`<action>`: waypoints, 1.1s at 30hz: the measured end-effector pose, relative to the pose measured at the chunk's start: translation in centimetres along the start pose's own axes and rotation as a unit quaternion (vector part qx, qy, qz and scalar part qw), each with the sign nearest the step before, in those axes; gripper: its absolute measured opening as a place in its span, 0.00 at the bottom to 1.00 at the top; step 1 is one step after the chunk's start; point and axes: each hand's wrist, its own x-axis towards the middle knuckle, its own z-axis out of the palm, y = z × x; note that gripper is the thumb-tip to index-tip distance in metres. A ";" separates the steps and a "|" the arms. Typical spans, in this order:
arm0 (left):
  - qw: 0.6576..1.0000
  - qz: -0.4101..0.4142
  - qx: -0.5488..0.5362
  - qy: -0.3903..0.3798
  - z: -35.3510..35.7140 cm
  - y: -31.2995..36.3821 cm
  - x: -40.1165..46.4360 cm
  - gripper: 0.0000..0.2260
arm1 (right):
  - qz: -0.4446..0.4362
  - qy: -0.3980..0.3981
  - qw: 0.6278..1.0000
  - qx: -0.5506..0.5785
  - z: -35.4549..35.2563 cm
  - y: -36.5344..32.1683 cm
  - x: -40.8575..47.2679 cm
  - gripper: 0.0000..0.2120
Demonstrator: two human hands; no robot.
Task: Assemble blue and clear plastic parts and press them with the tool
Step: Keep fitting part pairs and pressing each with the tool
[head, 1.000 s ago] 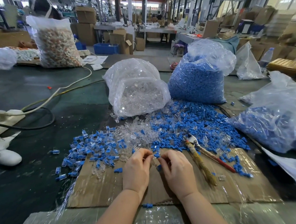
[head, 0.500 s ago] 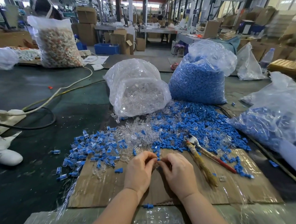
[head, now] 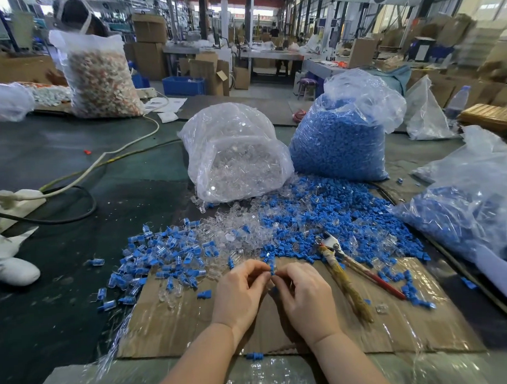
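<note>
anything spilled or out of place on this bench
One blue part lies alone at the near edge of the cardboard sheet, away from the piles. A few assembled pieces have also strayed left onto the dark table.

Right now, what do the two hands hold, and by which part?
Both the left hand and the right hand pinch one small blue part between their fingertips; which end each grips cannot be told.

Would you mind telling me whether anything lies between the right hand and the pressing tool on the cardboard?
Nothing visible does. The right hand pinches a small blue plastic part together with the left hand, and the wrapped-handle pliers-like tool lies just to its right on the brown cardboard sheet, with only bare cardboard between them.
</note>
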 end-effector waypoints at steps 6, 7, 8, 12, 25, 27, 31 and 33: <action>1.000 -0.014 -0.010 0.001 0.0 0.1 0.0 0.09 | -0.019 0.001 1.000 -0.009 0.1 0.2 0.0 0.06; 1.000 -0.016 -0.009 0.001 0.0 0.1 0.0 0.09 | -0.024 0.000 1.000 -0.009 0.1 0.2 0.0 0.06; 1.000 -0.017 -0.010 0.002 0.0 0.2 0.0 0.10 | -0.026 0.000 1.000 -0.008 0.2 0.2 0.0 0.06; 0.999 -0.030 -0.030 0.002 -0.1 0.3 0.0 0.11 | -0.014 0.016 1.000 0.000 -0.1 0.1 0.0 0.04; 0.993 -0.074 -0.089 0.018 -0.5 0.7 0.7 0.08 | 0.369 -0.232 0.851 -0.294 -4.4 4.9 1.6 0.37; 0.990 -0.090 -0.103 0.015 -0.6 1.0 1.0 0.07 | 0.340 -0.229 0.852 -0.325 -4.6 4.8 1.8 0.34; 0.986 -0.113 -0.125 0.008 -0.9 1.4 1.3 0.06 | 0.289 -0.206 0.874 -0.332 -4.8 4.1 2.1 0.23; 0.981 -0.124 -0.150 0.006 -1.1 1.6 1.4 0.06 | 0.289 -0.205 0.880 -0.315 -5.2 3.6 2.4 0.21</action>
